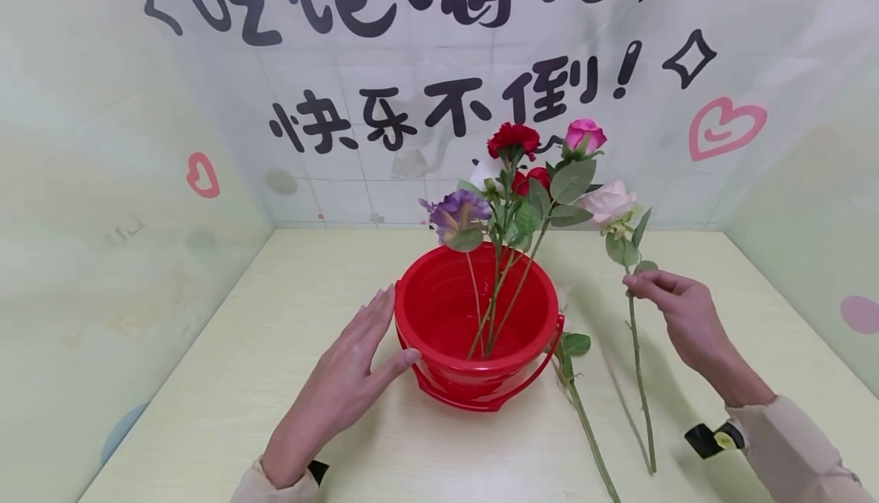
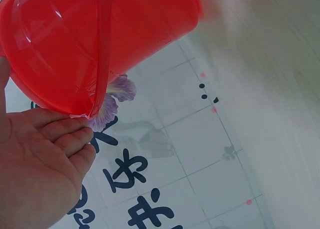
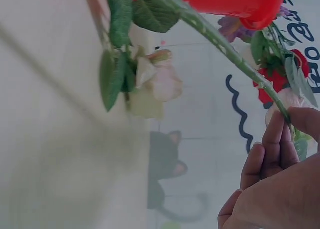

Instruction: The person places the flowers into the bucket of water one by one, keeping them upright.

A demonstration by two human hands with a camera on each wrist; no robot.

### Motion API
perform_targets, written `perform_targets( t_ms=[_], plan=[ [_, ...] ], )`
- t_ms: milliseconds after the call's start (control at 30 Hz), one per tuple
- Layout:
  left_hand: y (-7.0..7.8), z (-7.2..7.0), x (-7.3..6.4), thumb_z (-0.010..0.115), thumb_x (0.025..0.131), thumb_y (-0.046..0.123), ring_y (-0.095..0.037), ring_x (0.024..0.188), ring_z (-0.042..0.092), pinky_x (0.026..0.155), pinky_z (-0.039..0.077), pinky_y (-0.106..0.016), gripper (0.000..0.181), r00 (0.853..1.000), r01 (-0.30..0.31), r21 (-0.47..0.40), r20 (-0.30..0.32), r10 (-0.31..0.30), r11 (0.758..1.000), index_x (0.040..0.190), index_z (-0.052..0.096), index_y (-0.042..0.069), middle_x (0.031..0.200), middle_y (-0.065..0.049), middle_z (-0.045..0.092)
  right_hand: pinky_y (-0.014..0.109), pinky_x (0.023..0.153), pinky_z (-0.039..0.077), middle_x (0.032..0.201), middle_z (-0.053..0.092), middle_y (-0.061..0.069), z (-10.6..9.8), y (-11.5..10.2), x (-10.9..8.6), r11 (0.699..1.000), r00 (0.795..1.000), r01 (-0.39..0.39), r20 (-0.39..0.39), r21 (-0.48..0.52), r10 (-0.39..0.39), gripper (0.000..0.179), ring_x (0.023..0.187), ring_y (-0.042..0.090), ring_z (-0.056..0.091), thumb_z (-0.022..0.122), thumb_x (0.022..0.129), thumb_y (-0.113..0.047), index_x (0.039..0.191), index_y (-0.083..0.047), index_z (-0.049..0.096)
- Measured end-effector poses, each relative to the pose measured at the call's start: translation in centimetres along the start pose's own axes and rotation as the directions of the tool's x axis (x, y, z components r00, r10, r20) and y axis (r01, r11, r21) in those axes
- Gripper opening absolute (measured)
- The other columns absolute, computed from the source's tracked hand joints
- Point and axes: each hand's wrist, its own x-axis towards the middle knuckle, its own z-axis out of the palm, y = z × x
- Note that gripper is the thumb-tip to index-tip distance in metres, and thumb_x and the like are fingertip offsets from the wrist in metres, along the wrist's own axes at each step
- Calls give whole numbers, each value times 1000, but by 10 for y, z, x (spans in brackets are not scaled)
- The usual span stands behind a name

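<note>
A red bucket (image 1: 439, 312) stands mid-table with several artificial flowers in it: a purple flower (image 1: 458, 214), a red carnation (image 1: 513, 140), a magenta rose (image 1: 584, 137) and others partly hidden. My left hand (image 1: 343, 365) rests with straight fingers against the bucket's left rim; the left wrist view shows the fingertips at the rim. To the bucket's right, my right hand (image 1: 687, 320) pinches the stem of a pale pink rose (image 1: 610, 204) below its leaves, bloom up, stem slanting down over the table. The right wrist view shows the stem between thumb and fingers.
Another stemmed flower (image 1: 584, 411) lies on the table right of the bucket; a pale bloom (image 3: 159, 79) shows in the right wrist view. The bucket's handle (image 1: 525, 388) hangs down its front. Printed sheeting (image 1: 384, 205) walls the table's back and sides.
</note>
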Motion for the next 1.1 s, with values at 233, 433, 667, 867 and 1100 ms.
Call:
perform_targets(
  t_ms=[233,433,667,867,1100],
  plan=[
    [0,0,0,62,99,57,-27,156,22,118,33,-54,87,1000,-14,0,2,14,1000,165,25,14,170,-3,25,24,114,20,93,72,-10,-2,-21,3,995,998,47,-42,89,-44,12,98,6,60,69,101,-10,98,-9,81],
    [1,0,0,62,98,59,-28,155,24,115,36,-56,88,1000,6,-1,1,-6,1000,166,25,15,169,-4,26,20,109,23,89,72,-9,-8,-33,4,991,993,62,-107,117,-49,10,94,6,59,72,99,-11,96,-9,82],
    [1,0,0,62,97,60,-29,155,25,111,41,-59,89,1000,26,1,3,-26,1000,166,26,17,169,-4,27,23,86,27,84,71,-9,-9,-42,7,972,979,143,-172,187,-111,16,92,8,56,69,99,-3,90,-6,81],
    [1,1,0,62,98,60,-30,154,26,111,41,-59,88,1000,24,-2,2,-24,1000,166,26,16,169,-4,27,24,73,30,82,72,-6,-3,-55,10,948,969,201,-193,246,-155,18,91,9,56,68,98,1,89,-7,81],
    [1,1,1,63,98,59,-28,155,25,113,39,-58,88,1000,21,0,-3,-21,1000,166,26,16,169,-4,27,23,70,33,79,73,-2,11,-74,15,918,962,256,-173,303,-211,13,89,12,54,69,98,1,91,-3,80]
  ],
)
